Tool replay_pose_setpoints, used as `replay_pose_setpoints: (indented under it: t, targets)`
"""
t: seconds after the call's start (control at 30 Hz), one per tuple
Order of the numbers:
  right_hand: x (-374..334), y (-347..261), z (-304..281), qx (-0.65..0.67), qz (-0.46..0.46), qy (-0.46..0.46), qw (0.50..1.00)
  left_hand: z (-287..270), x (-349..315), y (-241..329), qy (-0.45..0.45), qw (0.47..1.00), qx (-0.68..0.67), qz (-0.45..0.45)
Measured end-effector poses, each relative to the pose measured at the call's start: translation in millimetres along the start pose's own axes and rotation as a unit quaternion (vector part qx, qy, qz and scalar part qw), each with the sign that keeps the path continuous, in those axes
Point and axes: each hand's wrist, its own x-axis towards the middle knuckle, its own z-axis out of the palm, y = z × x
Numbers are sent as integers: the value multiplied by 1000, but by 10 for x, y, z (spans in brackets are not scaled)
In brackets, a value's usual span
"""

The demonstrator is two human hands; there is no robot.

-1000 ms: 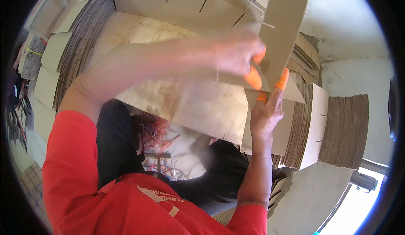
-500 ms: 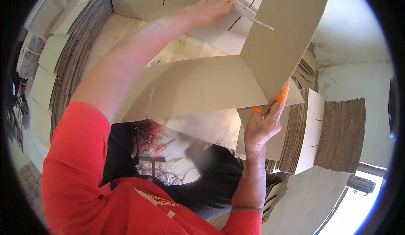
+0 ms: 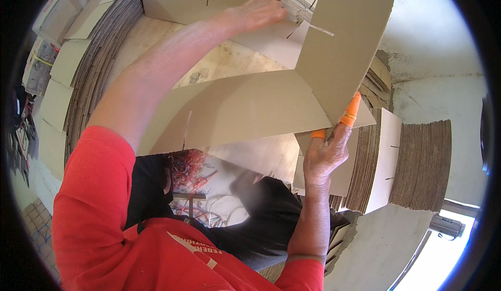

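My right hand (image 3: pixel 324 155), with orange finger covers on it, pinches the lower edge of a cardboard strip (image 3: pixel 245 100). The strip runs left across my front, and a slit shows near its left end. An upright cardboard panel (image 3: pixel 347 25) with a slit meets it at an angle; whether the two are one folded piece I cannot tell. Farther away, my left hand (image 3: pixel 263 10) has its fingers curled at the top edge of a row of standing cardboard strips (image 3: pixel 271 43). Its fingertips are partly hidden there.
A long stack of cardboard strips (image 3: pixel 96 66) lines the left side of the wooden board (image 3: pixel 229 64). More stacked cardboard (image 3: pixel 422 165) stands at the right, beside a pale wall (image 3: pixel 438 98). Red scraps (image 3: pixel 187 171) lie below, near my dark-trousered legs.
The upright panel and the strip have shifted slightly left. My left hand has stayed at the far row, its fingers turned a little. My right hand keeps its grip.
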Motion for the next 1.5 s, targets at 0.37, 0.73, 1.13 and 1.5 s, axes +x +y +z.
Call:
replay_pose_setpoints:
  t: [0.37, 0.73, 1.13, 1.5]
  targets:
    - [53, 20, 7, -2, -21, -22, 1000, -192, 83, 212, -45, 991, -122, -37]
    - [-20, 56, -169, -37, -5, -63, 997, -261, 128, 588, 128, 976, -144, 104]
    - [-289, -173, -755, -158, 16, -101, 982, -1043, -94, 1307, 85, 946, -299, 89]
    - [-371, -508, -1277, -210, -38, -119, 970, -1559, -354, 1411, -17, 931, -363, -3]
